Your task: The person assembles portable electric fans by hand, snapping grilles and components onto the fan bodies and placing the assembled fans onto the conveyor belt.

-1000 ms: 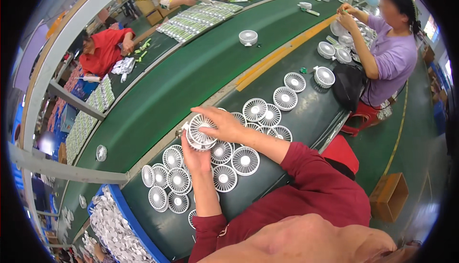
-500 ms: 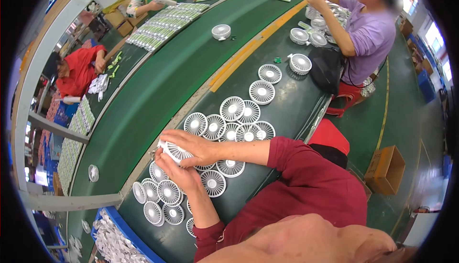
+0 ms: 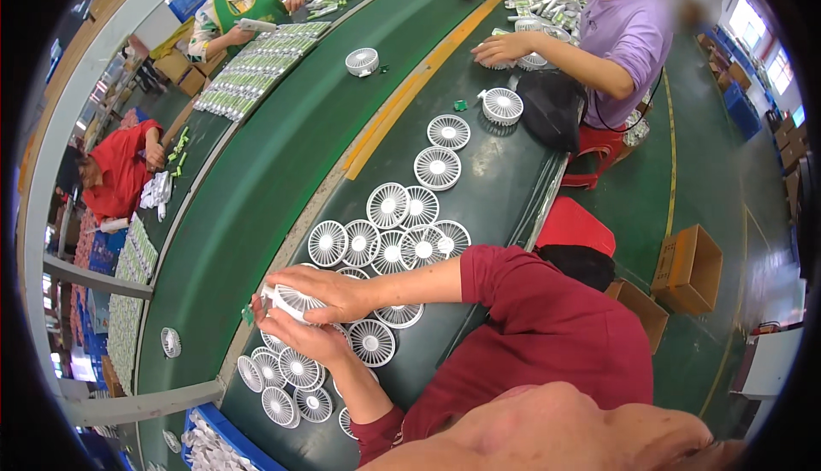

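The right hand (image 3: pixel 337 292) and left hand (image 3: pixel 306 338) clamp the white fan head (image 3: pixel 297 302) between them, at nine o'clock from the right, twelve from the left, its stub (image 3: pixel 269 291) toward ten, neither hand nearer.

Roughly twenty white fan grilles (image 3: pixel 437 168), three nearby co-workers (image 3: pixel 629 26)

White fan (image 3: pixel 296 302), white radially striped grilles (image 3: pixel 371 343), dark green tabletop (image 3: pixel 492 184), orange-yellow strip (image 3: pixel 412 95), blue bin (image 3: pixel 243 441), maroon sleeve (image 3: pixel 517 287), purple shirt (image 3: pixel 623 26).
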### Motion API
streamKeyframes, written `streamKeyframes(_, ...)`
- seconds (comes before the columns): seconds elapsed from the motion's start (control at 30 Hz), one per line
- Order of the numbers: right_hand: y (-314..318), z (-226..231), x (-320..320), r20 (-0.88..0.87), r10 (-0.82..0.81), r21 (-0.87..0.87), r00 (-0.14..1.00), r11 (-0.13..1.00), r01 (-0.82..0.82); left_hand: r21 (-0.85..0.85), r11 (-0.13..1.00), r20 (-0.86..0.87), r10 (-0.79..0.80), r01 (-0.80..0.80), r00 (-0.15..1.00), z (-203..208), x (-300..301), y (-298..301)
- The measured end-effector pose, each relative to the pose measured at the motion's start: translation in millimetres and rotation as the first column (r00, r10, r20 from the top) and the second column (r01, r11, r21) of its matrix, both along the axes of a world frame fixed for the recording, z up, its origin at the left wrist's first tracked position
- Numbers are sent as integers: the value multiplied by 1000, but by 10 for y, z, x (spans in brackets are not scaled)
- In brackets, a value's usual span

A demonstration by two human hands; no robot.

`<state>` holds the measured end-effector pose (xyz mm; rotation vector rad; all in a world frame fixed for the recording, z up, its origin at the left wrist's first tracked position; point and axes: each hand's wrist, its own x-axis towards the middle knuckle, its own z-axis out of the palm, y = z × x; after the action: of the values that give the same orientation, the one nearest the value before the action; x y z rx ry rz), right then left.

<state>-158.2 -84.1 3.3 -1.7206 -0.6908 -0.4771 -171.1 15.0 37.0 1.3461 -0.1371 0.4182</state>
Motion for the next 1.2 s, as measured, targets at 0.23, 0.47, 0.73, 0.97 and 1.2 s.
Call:
streamKeyframes(0.23,-12,223,-105,-279,298,286,913,933,-217,178,977,154,91,-118,984,-85,3,-30)
streamKeyframes(0.47,9,118,-105,-206,194,233,959,962,-144,172,965,273,148,-199,951,-124,-10,-82)
streamKeyframes(0.73,-50,52,-40,14,-38,-16,999,999,38,-225,974,-143,-71,38,987,52,-4,-31)
streamKeyframes(0.97,42,-2,65,-61,115,131,992,986,-106,-52,997,55,54,-52,997,-63,-87,-12)
streamKeyframes(1.2,42,-4,39,-405,257,347,878,931,-113,259,952,268,92,-163,959,-137,-53,-138)
